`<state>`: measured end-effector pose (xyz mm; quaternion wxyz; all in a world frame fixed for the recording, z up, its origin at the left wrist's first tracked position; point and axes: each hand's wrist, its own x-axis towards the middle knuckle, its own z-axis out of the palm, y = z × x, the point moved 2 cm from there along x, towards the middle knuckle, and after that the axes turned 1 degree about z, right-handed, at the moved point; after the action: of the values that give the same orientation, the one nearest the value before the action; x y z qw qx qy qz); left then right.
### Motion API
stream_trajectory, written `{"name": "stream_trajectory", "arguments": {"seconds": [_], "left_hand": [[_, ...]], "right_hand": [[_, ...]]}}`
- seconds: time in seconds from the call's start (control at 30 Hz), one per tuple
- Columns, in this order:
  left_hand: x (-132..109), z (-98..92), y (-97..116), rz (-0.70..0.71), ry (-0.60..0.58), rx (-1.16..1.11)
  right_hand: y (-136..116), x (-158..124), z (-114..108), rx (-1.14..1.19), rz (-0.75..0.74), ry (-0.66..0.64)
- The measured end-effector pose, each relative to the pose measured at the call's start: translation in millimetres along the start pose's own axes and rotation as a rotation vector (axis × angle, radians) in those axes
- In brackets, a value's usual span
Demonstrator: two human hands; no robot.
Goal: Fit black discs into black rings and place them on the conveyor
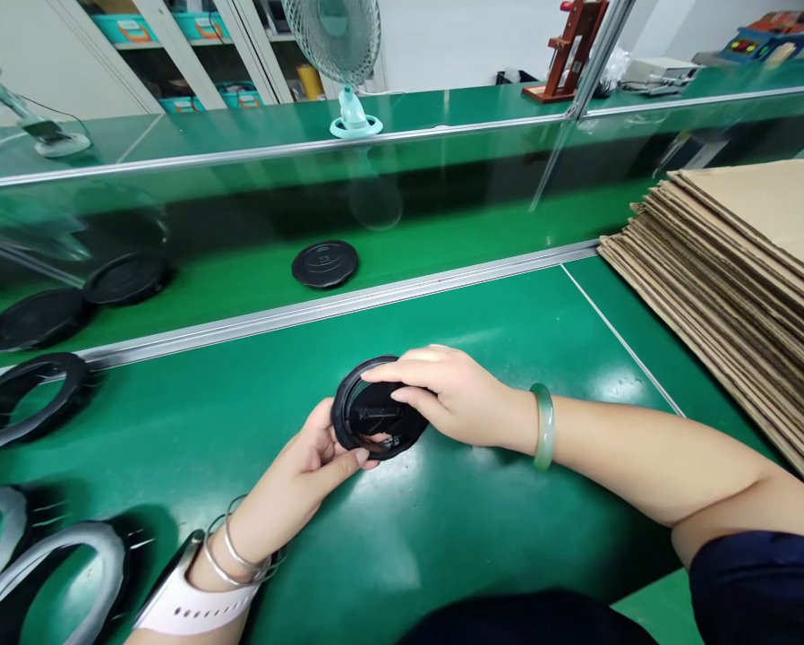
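A round black plastic part [341, 419] with a thick ring-shaped rim is held tilted above the green table, and its dark inside faces me. On its left and lower edge, my left hand [312, 461] is closed, with the thumb on the rim and fingers underneath. From the right, my right hand [459, 394] reaches over the top, its fingers resting on the upper rim and the thumb near the inside. The fingers hide much of the part's right side, so I cannot make out the details inside.
A flat black disc [325, 264] lies beyond the metal rail [375, 300], with other black discs [36, 320] farther left. A black ring [29, 403] and grey rings [103, 560] are at left. Flattened cardboard [724, 296] is stacked at right. A fan [338, 45] stands behind glass.
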<state>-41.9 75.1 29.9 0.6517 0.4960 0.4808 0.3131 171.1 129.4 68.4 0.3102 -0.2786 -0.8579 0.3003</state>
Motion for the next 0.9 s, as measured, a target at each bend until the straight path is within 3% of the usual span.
{"name": "stream_trajectory", "arguments": {"seconds": [0.1,0.47,0.67,0.9], "left_hand": [[-0.2,-1.6,-2.0,-0.004,-0.023,0.016],[-1.6,-3.2,1.8,-0.047,-0.051,0.1],[-0.3,-4.2,0.3,-0.044,-0.077,0.123],[-1.6,-6.6,-5.3,-0.048,-0.09,0.118]], "right_hand": [[1.9,0.6,-0.1,-0.07,-0.053,0.023],[3.2,3.2,1.1,-0.173,-0.073,-0.118],[-1.6,1.2,2.4,-0.265,-0.154,-0.12],[-1.9,3.5,-0.7,-0.211,-0.083,-0.141]]}}
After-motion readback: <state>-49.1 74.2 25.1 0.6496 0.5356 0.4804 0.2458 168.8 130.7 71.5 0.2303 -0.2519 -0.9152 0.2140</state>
